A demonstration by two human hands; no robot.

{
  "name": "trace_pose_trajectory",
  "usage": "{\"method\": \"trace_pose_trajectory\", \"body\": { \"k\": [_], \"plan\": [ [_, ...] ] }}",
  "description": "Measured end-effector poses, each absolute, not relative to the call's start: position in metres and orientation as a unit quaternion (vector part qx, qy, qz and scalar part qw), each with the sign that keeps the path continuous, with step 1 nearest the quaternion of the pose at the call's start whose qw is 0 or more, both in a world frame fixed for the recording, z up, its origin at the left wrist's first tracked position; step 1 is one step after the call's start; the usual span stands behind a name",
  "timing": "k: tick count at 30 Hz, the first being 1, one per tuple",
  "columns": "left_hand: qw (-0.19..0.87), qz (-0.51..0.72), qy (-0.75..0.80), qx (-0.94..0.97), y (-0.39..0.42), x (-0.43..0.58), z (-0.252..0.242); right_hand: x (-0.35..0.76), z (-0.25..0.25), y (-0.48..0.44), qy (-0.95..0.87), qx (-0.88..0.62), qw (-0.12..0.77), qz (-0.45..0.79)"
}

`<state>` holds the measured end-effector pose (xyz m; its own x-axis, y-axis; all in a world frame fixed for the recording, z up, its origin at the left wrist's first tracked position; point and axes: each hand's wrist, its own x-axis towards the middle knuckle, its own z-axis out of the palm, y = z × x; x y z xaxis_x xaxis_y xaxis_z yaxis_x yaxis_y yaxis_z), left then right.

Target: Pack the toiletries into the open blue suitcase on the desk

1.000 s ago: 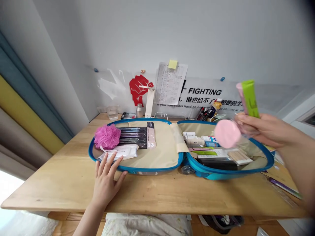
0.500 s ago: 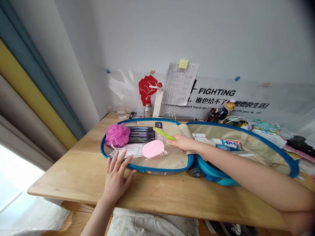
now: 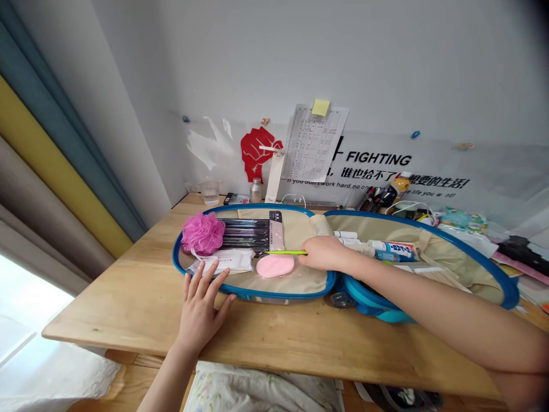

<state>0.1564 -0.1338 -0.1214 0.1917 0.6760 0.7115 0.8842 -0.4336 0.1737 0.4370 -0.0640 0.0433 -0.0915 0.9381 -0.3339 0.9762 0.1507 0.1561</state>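
A blue-rimmed case lies open on the wooden table. My right hand is closed on one end of a thin yellow-green stick-like item, held level over the left half, just above a pink oval pad. Fingers spread, my left hand rests at the case's front left rim, its fingertips by a white packet. Behind that packet are a purple bath puff and a pack of dark slim items. Toothpaste and white tubes sit in the right half.
Along the wall stand a clear cup, a silver bottle, a white stand and a yellow-labelled bottle. Bags and papers lie at the right. The table's front edge runs below my hands.
The yellow-green item has swung from slanted to level and dropped towards the pink pad. The pad sits slightly farther right in the case. My left hand stays at the rim.
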Motion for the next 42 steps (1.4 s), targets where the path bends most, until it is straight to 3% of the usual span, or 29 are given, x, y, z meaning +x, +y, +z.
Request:
{"method": "trace_pose_trajectory", "body": {
  "k": [20,36,42],
  "plan": [
    [0.147,-0.374,-0.512,-0.759,-0.134,0.156,-0.12,0.42,0.016,-0.053,0.836,0.496,0.22,-0.081],
    [0.147,-0.381,-0.507,-0.759,-0.134,0.157,-0.119,0.42,0.007,-0.044,0.841,0.509,0.184,-0.026],
    [0.14,-0.374,-0.518,-0.756,-0.133,0.157,-0.121,0.424,0.004,-0.043,0.845,0.521,0.114,-0.047]
  ]
}}
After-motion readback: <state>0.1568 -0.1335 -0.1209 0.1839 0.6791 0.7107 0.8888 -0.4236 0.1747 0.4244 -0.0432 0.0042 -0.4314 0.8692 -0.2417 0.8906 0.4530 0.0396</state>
